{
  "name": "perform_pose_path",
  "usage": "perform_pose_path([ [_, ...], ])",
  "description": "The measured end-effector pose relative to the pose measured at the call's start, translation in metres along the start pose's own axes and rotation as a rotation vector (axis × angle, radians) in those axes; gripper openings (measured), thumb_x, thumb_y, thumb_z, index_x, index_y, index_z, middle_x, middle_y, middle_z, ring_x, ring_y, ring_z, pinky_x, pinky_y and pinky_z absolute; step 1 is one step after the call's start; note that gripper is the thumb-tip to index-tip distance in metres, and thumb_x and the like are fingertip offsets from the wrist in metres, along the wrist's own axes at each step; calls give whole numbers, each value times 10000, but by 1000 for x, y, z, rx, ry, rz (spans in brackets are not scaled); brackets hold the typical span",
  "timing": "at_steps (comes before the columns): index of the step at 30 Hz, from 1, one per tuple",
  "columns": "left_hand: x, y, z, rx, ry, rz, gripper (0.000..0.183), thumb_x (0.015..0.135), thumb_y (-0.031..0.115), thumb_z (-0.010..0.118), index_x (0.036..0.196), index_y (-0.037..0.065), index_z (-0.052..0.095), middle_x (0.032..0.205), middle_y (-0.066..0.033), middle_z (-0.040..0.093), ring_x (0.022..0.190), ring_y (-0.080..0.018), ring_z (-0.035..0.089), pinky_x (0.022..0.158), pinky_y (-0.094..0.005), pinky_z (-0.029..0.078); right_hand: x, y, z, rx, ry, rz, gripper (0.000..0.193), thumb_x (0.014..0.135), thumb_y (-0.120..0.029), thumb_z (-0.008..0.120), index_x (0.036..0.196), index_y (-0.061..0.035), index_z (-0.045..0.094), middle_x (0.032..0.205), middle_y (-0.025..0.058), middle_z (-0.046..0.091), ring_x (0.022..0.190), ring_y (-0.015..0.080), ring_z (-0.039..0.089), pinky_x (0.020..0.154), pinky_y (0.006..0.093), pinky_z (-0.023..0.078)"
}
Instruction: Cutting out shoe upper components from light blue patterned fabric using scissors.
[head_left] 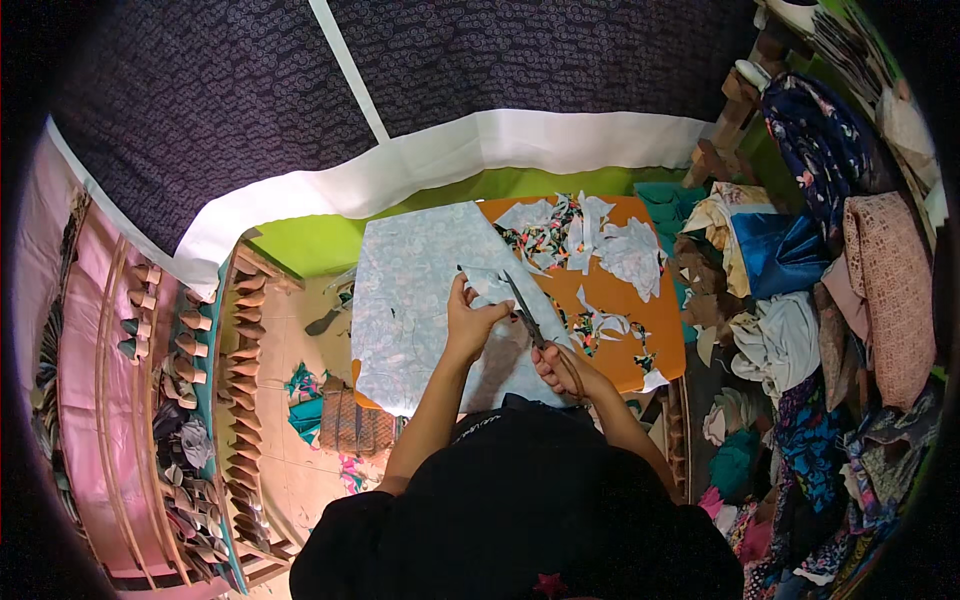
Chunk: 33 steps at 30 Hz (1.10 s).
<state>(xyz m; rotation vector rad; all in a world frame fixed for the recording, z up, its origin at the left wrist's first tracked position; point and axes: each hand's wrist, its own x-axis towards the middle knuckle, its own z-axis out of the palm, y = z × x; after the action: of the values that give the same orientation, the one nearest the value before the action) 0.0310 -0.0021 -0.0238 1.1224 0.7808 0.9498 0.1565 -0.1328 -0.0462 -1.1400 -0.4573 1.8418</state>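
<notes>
A large pale blue-grey cloth (420,260) with a faint pattern lies over the left part of an orange table (648,345). On it rests my left hand (474,322), thumb and index finger spread apart beside a raised pale flap of the cloth (488,287). My right hand (562,370) is closed around the handles of dark scissors (527,312). Their blades point up and left, with the tips just right of that flap. Whether the blades have cloth between them I cannot tell.
Pale and floral fabric scraps (575,235) litter the table's right side. Piled fabrics (780,340) crowd the right. Wooden racks (245,400) with rows of shoe-shaped forms stand at left. Dark patterned cloth with a white border (480,135) hangs ahead. More scraps (303,395) lie on the floor.
</notes>
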Motion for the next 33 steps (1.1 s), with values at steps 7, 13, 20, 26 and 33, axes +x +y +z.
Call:
perform_pose_path([
  [7,0,7,2,-33,-33,-19,480,596,-79,630,997,36,393,913,-98,506,749,-164,553,591,-261,484,2,3,1,-37,6,-69,221,790,-377,425,702,-174,416,546,-49,379,372,70,317,314,209,242],
  [13,1,8,2,-73,2,-32,528,596,-89,615,1047,47,377,932,-94,509,788,-166,548,610,-262,486,6,6,-2,109,-48,-19,367,701,-455,507,768,-116,385,569,-34,354,415,62,308,350,197,223],
  [20,0,7,-3,-39,-46,-53,590,599,-76,630,1097,48,340,940,-100,512,673,-164,570,524,-232,474,-3,-4,2,-101,-17,-53,305,833,-451,339,695,-187,402,546,-64,352,390,52,311,337,182,232],
  [26,4,1,-9,-3,-125,-70,644,599,-57,641,1139,61,309,945,-99,516,669,-157,570,461,-207,429,-8,-2,2,-222,-10,-160,319,822,-472,395,727,-168,393,559,-58,339,398,46,294,338,181,236],
  [33,7,-3,-15,8,-139,-86,672,594,-62,641,1158,65,299,944,-104,512,730,-169,568,479,-225,447,-8,-5,0,-222,-50,-110,538,697,-655,423,762,-122,381,569,-67,303,427,28,251,358,169,202],
])
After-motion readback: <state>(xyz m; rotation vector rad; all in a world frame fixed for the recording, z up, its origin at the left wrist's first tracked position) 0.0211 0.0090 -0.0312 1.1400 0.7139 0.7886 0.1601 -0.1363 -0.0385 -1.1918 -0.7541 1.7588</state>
